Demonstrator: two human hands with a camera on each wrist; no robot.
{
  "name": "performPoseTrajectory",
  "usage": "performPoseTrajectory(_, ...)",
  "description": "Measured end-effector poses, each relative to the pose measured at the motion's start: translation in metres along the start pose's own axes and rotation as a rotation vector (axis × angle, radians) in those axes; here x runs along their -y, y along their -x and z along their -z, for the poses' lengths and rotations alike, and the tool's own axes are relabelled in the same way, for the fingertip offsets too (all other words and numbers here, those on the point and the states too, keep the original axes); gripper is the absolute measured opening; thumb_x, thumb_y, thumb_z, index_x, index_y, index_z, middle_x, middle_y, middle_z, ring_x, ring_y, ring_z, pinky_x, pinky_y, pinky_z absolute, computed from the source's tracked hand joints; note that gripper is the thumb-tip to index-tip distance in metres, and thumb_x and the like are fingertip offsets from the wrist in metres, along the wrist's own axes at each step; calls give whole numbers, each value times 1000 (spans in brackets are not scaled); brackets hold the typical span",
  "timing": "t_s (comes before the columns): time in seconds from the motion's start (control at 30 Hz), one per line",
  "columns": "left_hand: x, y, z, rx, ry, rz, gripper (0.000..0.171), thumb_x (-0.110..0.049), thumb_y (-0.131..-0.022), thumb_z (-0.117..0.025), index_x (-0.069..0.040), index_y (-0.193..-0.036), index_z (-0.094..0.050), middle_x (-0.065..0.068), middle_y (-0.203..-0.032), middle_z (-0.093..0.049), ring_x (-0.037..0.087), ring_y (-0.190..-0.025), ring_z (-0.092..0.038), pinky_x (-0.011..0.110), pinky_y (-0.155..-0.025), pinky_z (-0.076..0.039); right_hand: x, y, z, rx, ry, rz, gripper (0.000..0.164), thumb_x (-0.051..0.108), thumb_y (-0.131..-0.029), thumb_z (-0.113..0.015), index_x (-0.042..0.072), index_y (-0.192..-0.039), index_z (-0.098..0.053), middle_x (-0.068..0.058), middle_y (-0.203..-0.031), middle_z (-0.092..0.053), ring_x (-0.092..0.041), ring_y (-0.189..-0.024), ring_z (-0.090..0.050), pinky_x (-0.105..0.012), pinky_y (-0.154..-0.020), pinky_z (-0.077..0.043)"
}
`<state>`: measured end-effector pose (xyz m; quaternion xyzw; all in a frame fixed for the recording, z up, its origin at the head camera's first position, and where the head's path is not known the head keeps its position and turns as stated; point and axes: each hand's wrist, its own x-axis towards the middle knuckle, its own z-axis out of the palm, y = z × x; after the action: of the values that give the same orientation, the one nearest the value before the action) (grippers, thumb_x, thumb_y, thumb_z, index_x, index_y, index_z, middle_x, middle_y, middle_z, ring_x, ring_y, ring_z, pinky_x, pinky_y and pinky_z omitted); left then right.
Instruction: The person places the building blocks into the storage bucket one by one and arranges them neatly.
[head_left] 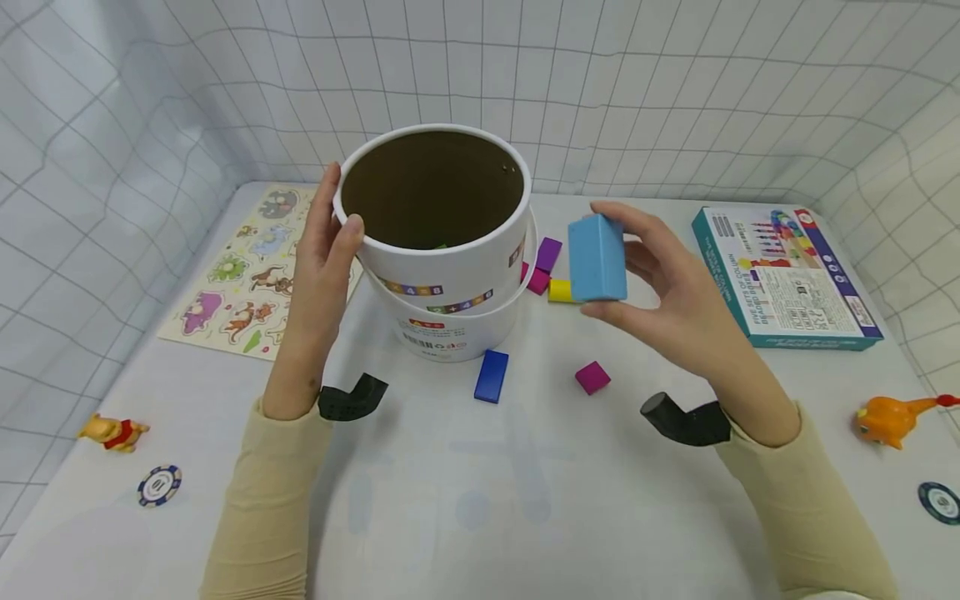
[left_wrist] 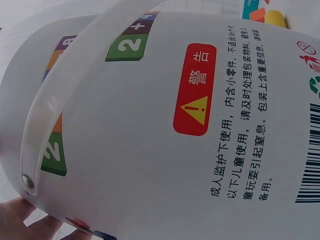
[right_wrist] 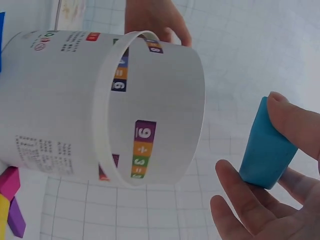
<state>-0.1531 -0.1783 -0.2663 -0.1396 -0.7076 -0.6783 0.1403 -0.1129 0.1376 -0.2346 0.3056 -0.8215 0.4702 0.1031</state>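
Note:
A tall white bucket (head_left: 457,279) with coloured sums printed round it stands on the table, its handle lowered against the side. My left hand (head_left: 311,258) rests on the left of its rim, thumb at the front and fingers along the outer wall; the left wrist view catches those fingers (left_wrist: 20,220) at the lower edge. To the right of the bucket, my right hand (head_left: 667,283) pinches a light blue block (head_left: 597,258) between thumb and fingers, raised over the table. In the right wrist view this blue block (right_wrist: 267,145) looks tapered. Most of the bucket's inside is dark.
Near the bucket lie a dark blue block (head_left: 491,377), a magenta block (head_left: 592,377), a yellow block (head_left: 561,291) and a purple block (head_left: 549,253). An animal puzzle board (head_left: 247,258) is at left, a boxed set (head_left: 787,283) at right. Small figures and chips sit at both sides.

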Motion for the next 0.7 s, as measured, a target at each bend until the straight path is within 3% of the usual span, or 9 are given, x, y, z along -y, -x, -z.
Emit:
performPoseTrajectory(0.2, -2, 2, -1, 0, -13, -1, 58, -22, -89, -45, -19, -142, -22, -7, -146, -18, 19, -130, -26, 38, -104, -24, 11, -43, -14, 27, -88, 11, 74, 1, -72, -69, 14, -136, -33, -1, -130, -40, -16, -114, -46, -32, -93, -40)
performPoseTrajectory(0.37, -5, 2, -3, 2, -10, 1, 58, -22, -89, -45, -18, -142, -22, -6, -146, -17, 19, -130, -25, 38, -104, -24, 9, -73, -33, 106, -104, -17, 70, 11, -75, -69, 17, -135, -34, 0, -130, -39, -12, -110, -48, -27, -92, -41)
performPoseTrajectory(0.53, 0, 0, -1, 7, 11, -8, 59, -22, -88, -45, -18, -142, -21, -5, -146, -16, 19, -129, -26, 38, -104, -24, 8, -92, -42, 160, -44, -28, 69, 19, -76, -69, 19, -135, -34, 1, -130, -40, -11, -109, -47, -25, -88, -43)
performPoseTrajectory(0.7, 2, -1, 0, 4, 20, -7, 59, -22, -88, -45, -19, -142, -21, -7, -146, -17, 19, -129, -26, 38, -104, -24, 8, -107, -47, 233, 90, -65, 69, 28, -76, -69, 21, -135, -33, -1, -129, -41, -14, -111, -46, -28, -86, -45)
